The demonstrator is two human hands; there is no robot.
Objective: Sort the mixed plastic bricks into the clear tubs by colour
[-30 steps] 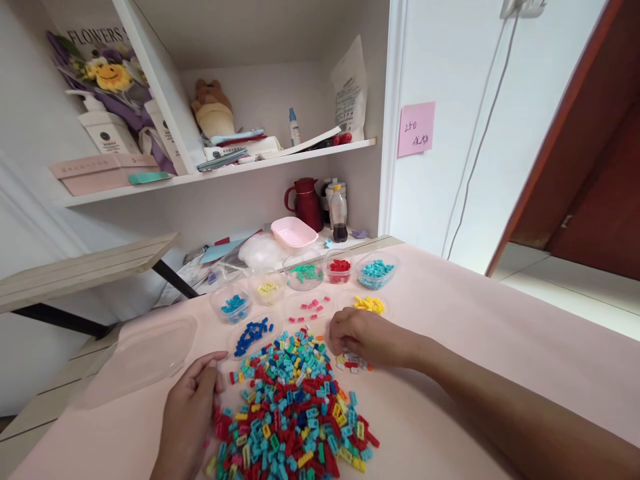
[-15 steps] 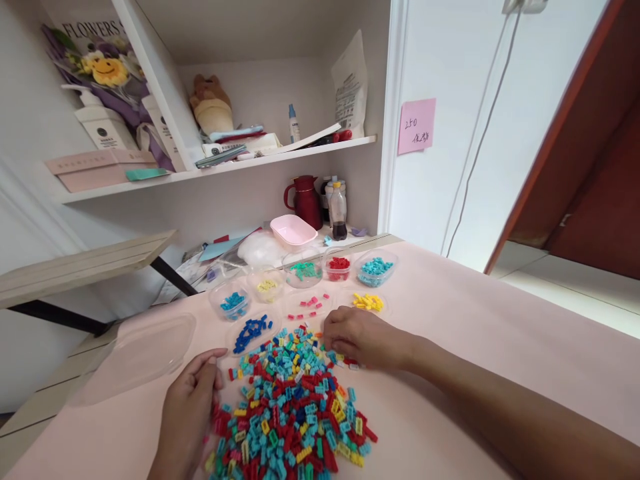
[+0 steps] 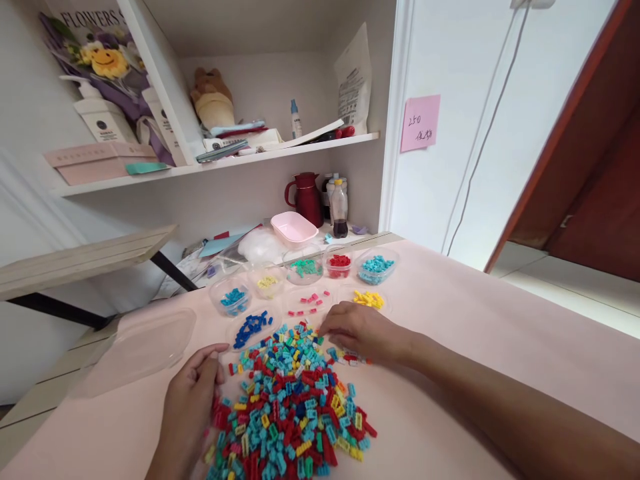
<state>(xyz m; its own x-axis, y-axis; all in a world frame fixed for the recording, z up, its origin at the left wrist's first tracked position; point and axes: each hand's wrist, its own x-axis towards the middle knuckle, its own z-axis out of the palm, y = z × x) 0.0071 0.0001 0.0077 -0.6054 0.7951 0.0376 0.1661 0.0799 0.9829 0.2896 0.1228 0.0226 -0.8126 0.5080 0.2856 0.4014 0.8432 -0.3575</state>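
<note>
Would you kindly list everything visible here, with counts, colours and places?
Heap of small plastic bricks: one, mixed teal, red, yellow, blue; table centre, between the hands.
Clear round tubs: five; light blue, pale yellow, green, red, teal bricks; row behind the heap.
Sorted clusters on clear lids: three; dark blue, pink, yellow.
Large clear plastic lid: one; table left.
Pink table cover: one.
Pink basin, dark red jug, bottles: lower shelf.
Pink sticky note: wall.
Left hand: at the heap's left edge.
Right hand: fingers down at the heap's far right edge.
</note>
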